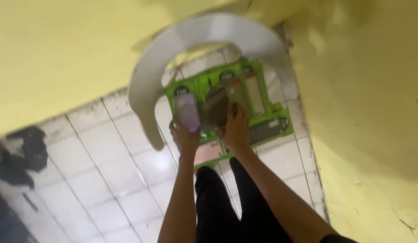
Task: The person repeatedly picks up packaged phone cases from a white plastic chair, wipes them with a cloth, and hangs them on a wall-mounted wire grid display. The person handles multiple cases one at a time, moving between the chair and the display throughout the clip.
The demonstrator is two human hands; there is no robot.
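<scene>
Packets in green card backing lie in a cluster on the white tiled floor, close to the corner where two yellow walls meet. My left hand grips a pale lilac, flat packet and holds it upright over the left part of the green cluster. My right hand is closed on a dull brown packet, just beside the lilac one, the two nearly touching. Both forearms reach forward and down from the bottom of the view, and my legs in black trousers show between them. A white curved ring, shaped like a seat, arches over the packets and is blurred; its left limb hangs down beside my left hand. I cannot tell whether the ring touches the wall. At far left a dark heap of cloth lies on the tiles, well apart from my hands.
</scene>
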